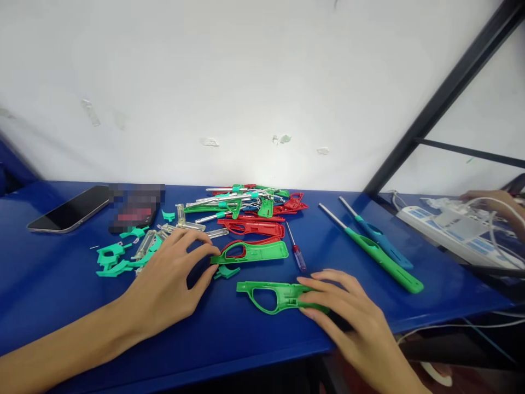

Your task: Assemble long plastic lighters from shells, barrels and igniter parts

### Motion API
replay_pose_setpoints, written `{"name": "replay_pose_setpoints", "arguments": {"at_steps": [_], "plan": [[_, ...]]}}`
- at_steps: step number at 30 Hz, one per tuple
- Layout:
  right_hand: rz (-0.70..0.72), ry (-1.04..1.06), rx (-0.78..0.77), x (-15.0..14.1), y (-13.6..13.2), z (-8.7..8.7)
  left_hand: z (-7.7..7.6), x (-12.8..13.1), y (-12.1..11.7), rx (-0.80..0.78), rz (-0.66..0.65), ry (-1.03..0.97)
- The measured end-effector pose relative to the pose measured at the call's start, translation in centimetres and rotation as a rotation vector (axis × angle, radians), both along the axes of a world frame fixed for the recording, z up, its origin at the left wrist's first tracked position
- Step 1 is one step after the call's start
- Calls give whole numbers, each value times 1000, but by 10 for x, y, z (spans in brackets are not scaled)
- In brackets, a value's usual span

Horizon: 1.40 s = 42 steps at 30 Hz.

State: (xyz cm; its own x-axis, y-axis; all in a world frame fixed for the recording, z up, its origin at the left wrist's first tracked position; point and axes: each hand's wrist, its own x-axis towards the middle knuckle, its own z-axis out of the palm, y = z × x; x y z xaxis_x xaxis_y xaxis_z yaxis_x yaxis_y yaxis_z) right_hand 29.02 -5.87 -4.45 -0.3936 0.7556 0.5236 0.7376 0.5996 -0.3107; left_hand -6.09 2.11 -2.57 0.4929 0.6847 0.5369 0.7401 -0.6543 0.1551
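Observation:
My right hand (348,314) rests on the right end of a green lighter shell half (273,295) that lies flat near the front of the blue table (246,334). My left hand (170,279) hovers with fingers spread, its fingertips at the left end of a second green shell half (256,251) laid over a red one. A small teal trigger piece (225,271) sits just below those fingertips. Behind them lie red shells (252,227) and a pile of green and red parts with metal tubes (241,200).
Teal clips and clear tubes (123,254) lie left of my left hand. A red-handled screwdriver (296,249), two assembled long lighters, green (377,257) and blue (379,235), a phone (69,210), a power strip (447,230) and another person's hand (498,202) at far right.

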Motion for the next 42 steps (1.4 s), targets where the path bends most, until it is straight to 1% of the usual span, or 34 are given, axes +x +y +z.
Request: {"name": "replay_pose_setpoints", "arguments": {"at_steps": [5,10,15,20,23,30,36,40,42], "plan": [[-9,-17,-59,1,1,-3,-1,-1,1,-7,-19,-22],[-3,-38,-103,1,0,-2,-2,-2,2,-14,-35,-36],[2,-67,-107,0,0,-2,-3,1,-1,-2,-38,-41],[17,-114,-73,-1,0,-1,3,1,-2,-27,-13,-51],[35,-135,-33,0,1,-2,8,-5,7,-27,31,-67],[64,-107,51,3,5,-6,22,-31,38,-71,221,-84],[52,-97,90,5,6,-8,32,-56,63,-111,253,-32],[43,-81,81,5,5,-9,39,-70,71,-83,290,-35],[41,-78,90,4,5,-8,41,-73,73,-80,297,-31]]}}
